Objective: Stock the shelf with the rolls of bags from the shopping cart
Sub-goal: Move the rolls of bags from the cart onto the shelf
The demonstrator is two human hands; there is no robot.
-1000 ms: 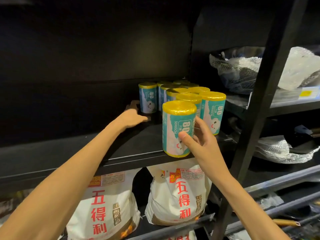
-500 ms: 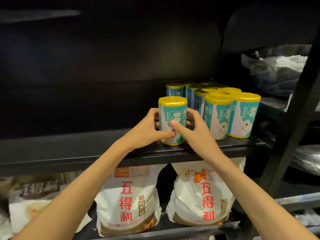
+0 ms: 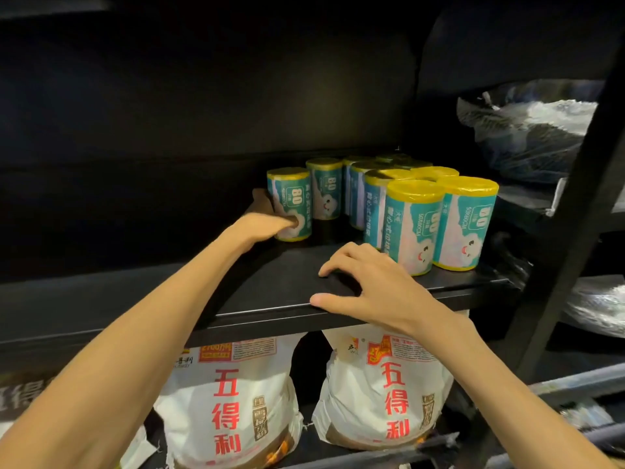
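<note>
Several teal-and-white rolls of bags with yellow tops (image 3: 411,228) stand upright in a cluster on the black shelf (image 3: 291,282). One more roll (image 3: 291,201) stands at the cluster's left end, further back. My left hand (image 3: 262,225) grips this roll low down, thumb on its front and fingers behind it. My right hand (image 3: 372,286) rests on the shelf's front edge with spread fingers, just left of the nearest roll, holding nothing. No shopping cart is in view.
Below the shelf stand white sacks with red characters (image 3: 382,394). A black upright post (image 3: 575,184) rises at the right, with clear plastic bags (image 3: 527,130) on the neighbouring shelves beyond it. The shelf's left part is bare and dark.
The roll held by both hands near the shelf's front now stands further back at the cluster's left. My right hand has let go and dropped to the shelf edge; my left still grips it.
</note>
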